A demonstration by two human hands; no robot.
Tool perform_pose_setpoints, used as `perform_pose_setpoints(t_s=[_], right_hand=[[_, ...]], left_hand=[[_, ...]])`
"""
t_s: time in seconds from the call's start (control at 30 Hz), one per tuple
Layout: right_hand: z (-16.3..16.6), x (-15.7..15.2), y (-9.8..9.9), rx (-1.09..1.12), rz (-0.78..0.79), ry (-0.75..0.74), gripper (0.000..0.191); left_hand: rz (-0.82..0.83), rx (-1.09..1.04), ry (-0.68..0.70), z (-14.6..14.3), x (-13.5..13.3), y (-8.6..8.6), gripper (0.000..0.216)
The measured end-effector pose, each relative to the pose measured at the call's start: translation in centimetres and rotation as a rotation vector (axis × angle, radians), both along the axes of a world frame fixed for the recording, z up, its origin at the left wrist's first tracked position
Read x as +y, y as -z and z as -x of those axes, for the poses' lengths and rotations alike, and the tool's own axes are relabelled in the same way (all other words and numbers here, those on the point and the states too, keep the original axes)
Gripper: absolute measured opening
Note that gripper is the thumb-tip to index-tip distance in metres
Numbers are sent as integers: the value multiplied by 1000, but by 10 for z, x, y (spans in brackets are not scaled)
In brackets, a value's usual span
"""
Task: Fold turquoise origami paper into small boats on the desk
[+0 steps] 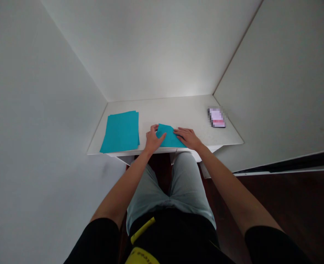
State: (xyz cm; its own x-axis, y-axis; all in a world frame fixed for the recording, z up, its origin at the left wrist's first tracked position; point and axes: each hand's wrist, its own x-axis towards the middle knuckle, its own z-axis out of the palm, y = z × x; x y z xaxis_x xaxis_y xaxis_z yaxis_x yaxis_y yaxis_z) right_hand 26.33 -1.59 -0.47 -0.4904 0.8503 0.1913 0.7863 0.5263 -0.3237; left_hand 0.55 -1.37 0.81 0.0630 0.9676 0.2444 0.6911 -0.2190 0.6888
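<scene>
A folded teal sheet of paper [168,136] lies near the front edge of the white desk [178,110]. My left hand [153,138] rests on the paper's left side, thumb across it and fingers curled at its upper corner. My right hand [188,137] lies flat on the paper's right edge with its fingers stretched out toward the left.
A stack of teal sheets [121,131] sits on the desk's left part. A phone [217,118] lies at the right rear. White walls close in the desk on the left, back and right. My knees are under the desk's front edge.
</scene>
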Motion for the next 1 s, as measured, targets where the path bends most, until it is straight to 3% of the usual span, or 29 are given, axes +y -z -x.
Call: perform_pose_setpoints(t_s=[0.1, 0.27, 0.47, 0.77, 1.0], right_hand=[[1, -2, -2, -2, -3, 15, 45], [3, -2, -2, 25, 0, 29, 44], [1, -3, 0, 2, -13, 30, 44], [30, 13, -5, -5, -35, 56, 49], [43, 16, 5, -71, -9, 57, 55]], left_hand=[[-78, 29, 156, -7, -10, 0, 65], [-101, 357, 287, -23, -28, 4, 55], [-154, 553, 297, -34, -43, 12, 56], [-174, 564, 284, -36, -45, 17, 53], [-139, 570, 276, -31, -47, 18, 60]])
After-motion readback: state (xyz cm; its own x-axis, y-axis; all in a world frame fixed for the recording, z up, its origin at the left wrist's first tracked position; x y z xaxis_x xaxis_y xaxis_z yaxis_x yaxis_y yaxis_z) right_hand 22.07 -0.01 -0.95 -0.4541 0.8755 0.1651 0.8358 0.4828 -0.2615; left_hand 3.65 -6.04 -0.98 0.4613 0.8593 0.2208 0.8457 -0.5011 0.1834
